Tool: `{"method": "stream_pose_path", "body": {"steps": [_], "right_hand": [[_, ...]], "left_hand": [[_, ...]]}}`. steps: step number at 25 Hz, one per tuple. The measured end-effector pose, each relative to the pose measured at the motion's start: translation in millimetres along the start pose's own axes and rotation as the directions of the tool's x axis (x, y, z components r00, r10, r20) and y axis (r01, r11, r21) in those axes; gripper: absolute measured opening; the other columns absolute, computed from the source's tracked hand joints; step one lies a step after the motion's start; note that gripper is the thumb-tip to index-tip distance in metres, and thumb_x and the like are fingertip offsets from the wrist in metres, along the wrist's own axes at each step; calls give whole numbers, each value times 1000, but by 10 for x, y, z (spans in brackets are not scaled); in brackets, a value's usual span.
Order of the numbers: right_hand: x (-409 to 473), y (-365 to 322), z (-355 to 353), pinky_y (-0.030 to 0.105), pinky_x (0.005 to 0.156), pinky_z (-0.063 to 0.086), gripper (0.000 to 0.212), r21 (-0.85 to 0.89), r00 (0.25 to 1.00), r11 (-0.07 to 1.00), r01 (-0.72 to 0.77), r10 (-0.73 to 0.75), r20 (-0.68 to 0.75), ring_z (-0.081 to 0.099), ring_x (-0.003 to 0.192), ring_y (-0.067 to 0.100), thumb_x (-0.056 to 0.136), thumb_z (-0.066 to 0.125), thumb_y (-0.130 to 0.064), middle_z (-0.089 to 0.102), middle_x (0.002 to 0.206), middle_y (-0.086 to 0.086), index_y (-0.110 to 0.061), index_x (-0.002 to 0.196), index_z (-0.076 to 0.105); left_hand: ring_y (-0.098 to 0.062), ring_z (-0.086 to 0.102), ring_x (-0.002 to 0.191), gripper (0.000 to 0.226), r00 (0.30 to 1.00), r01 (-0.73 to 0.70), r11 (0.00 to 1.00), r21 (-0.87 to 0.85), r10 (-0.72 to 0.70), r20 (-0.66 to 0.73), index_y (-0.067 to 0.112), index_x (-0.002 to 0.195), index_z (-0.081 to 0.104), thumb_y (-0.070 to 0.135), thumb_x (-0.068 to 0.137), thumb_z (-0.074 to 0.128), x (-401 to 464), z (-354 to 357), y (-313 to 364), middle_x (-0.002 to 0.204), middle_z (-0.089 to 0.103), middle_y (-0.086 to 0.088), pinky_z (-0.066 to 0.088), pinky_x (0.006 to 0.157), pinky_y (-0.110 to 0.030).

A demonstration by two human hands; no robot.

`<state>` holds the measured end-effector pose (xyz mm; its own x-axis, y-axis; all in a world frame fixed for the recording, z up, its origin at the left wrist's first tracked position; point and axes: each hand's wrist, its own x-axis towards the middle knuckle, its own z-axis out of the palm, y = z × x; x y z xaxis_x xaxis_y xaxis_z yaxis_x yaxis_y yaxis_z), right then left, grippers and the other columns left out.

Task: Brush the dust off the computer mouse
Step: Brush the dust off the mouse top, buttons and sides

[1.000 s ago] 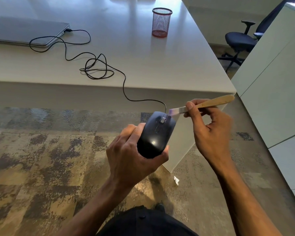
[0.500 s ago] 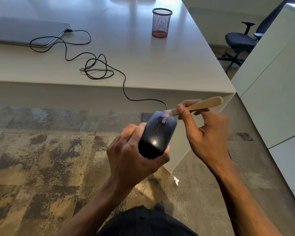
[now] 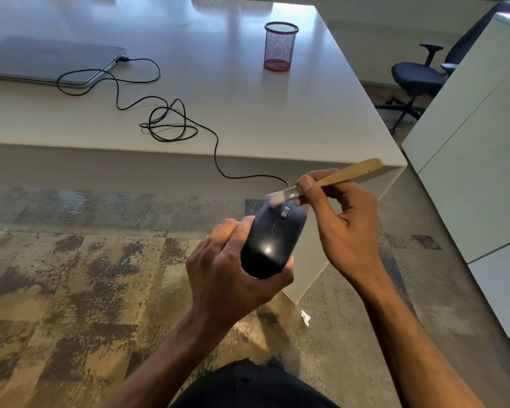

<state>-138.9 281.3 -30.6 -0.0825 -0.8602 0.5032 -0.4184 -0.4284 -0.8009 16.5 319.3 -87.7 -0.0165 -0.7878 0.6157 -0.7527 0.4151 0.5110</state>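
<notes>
Mouse held off the desk, just in front of its near edge, gripped round the tail by the left hand. Brush pinched in the right hand, bristles at the mouse's front left. Likely risks: cord snagging at the desk edge and tugging the mouse; bristles skipping the wheel groove; too hard a stroke twisting the mouse loose.

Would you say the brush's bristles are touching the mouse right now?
Touching, it seems. In the head view the brush has its blurred bristle tip lying right on the front edge of the mouse, left of the scroll wheel, with no gap visible.
</notes>
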Motion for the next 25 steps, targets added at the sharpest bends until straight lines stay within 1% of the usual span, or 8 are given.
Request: {"method": "stream_pose_path", "body": {"steps": [2, 4, 7, 10, 12, 18, 23, 25], "right_hand": [[12, 52, -3, 10, 76, 50, 9, -86, 999, 996, -3, 7, 41, 65, 82, -1, 95, 56, -31, 64, 84, -22, -27, 94, 64], [35, 111, -49, 9, 73, 49, 8, -165, 998, 986, -34, 26, -53, 63, 80, -3, 97, 55, -30, 61, 83, -23, -27, 93, 62], [1, 131, -187, 14, 73, 51, 13, -9, 994, 1000, -30, 29, -108, 64, 75, 2, 97, 56, -26, 63, 76, -19, -26, 86, 64], [-165, 80, -264, 27, 74, 53, 18, 211, 996, 977, 35, -50, 69, 64, 73, 17, 94, 52, -20, 66, 73, -4, -16, 83, 66], [-217, 102, -268, 22, 72, 51, 18, 192, 993, 981, 38, -60, 105, 64, 72, 15, 94, 53, -16, 66, 75, 1, -14, 82, 66], [-62, 322, -351, 14, 76, 49, 15, -12, 979, 990, -139, 136, -152, 66, 82, 5, 98, 55, -24, 67, 81, -17, -27, 88, 65], [-221, 200, -434, 21, 76, 51, 17, 267, 996, 964, 6, -31, 89, 65, 75, 9, 93, 52, -19, 68, 76, -10, -18, 84, 67], [-218, 232, -421, 22, 75, 51, 19, 263, 990, 965, -23, -15, 140, 65, 74, 13, 93, 53, -19, 67, 74, -4, -13, 82, 67]], "left_hand": [[-9, 50, 66, 71, 1000, -1, 1000, 0, 1, -3, 6, 107, 66, 63, 66, 69, 4, 14, 7, 82, 61, -1, 42, 56, -20], [-9, 50, 65, 69, 1000, 13, 1000, 3, -13, -2, 7, 107, 66, 63, 66, 69, 3, 22, 23, 82, 61, 0, 44, 55, -21], [-10, 51, 64, 67, 998, 61, 998, -4, -61, -15, 8, 106, 65, 64, 68, 65, 21, 25, 37, 83, 60, 1, 47, 53, -24], [-11, 53, 66, 69, 996, 80, 997, -17, -81, -25, 8, 108, 64, 65, 69, 63, 27, 44, 57, 85, 61, -1, 49, 54, -26], [-11, 54, 68, 69, 997, 75, 997, -23, -76, -26, 7, 108, 63, 64, 70, 62, 29, 60, 81, 86, 62, -3, 49, 55, -24], [-9, 53, 69, 67, 996, 83, 995, -60, -85, -21, 6, 105, 64, 63, 70, 62, 55, 89, 150, 86, 61, -2, 43, 56, -16], [-10, 53, 69, 67, 993, 116, 991, -61, -117, -16, 6, 105, 64, 64, 71, 62, 78, 128, 146, 86, 62, -2, 45, 58, -18], [-9, 53, 69, 68, 990, 138, 987, -81, -139, -4, 7, 105, 64, 65, 71, 61, 99, 141, 157, 86, 62, -1, 44, 58, -15]]}}
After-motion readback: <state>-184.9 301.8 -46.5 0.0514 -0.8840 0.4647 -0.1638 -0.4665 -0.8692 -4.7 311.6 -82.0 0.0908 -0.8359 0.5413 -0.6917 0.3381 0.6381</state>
